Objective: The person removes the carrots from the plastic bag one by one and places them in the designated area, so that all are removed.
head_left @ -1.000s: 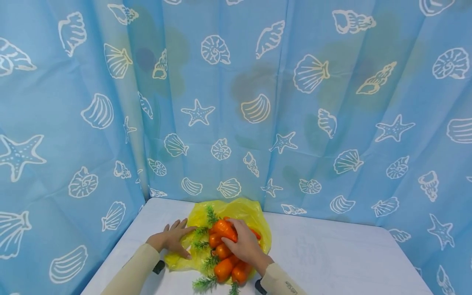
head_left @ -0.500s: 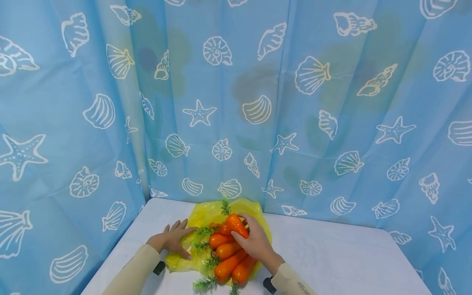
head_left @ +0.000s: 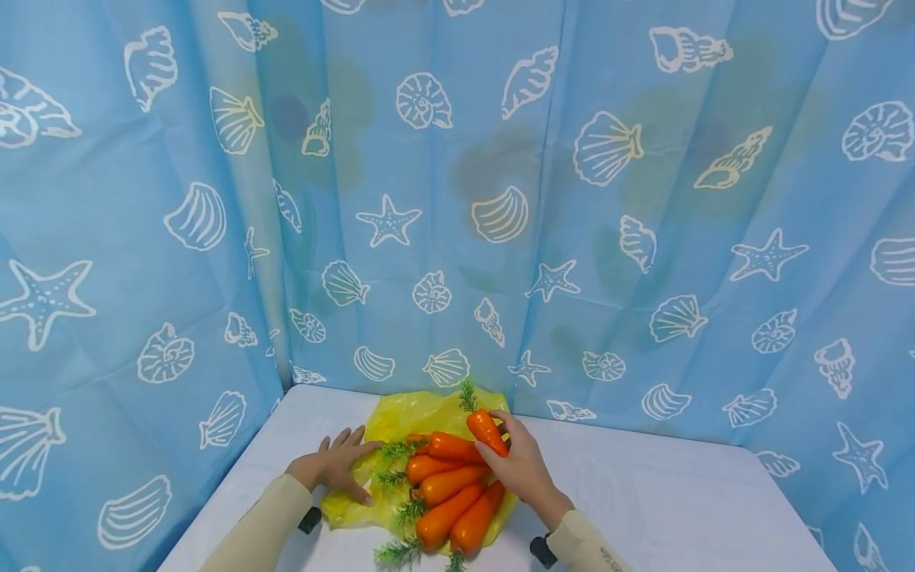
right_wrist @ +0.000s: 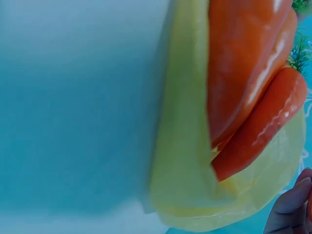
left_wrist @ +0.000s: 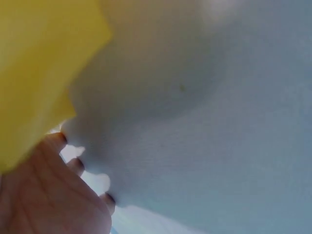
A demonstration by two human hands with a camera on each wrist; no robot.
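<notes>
Right hand (head_left: 520,462): grasping, thumb on one side and fingers on the other, a single glossy orange tapered carrot (head_left: 488,431) with a feathery green top (head_left: 468,395). Held carrot lies at the far right of the pile, over the yellow bag, leafy end toward the curtain, narrow end toward the palm; contact between it and the bag cannot be determined. Left hand (head_left: 334,467): released, fingers spread, resting at the left edge of the crumpled, translucent yellow plastic bag (head_left: 407,407); left wrist view shows the palm beside the yellow film. Remaining glossy orange carrots (head_left: 452,483), at least five visible, lie side by side and touching on the bag, fanned out, with feathery green tops (head_left: 396,550) mostly to the left and near side, narrow ends to the right. Right wrist view: carrots bordered by yellow film, fingertips at lower right against a sliver of orange. Bag lies on a white-covered table (head_left: 629,492), near its back edge. Behind and to the left: light-blue fabric curtain (head_left: 457,159) printed with white shells and starfish. Both forearms in beige sleeves (head_left: 250,528); small black device (head_left: 310,520) under each wrist.
</notes>
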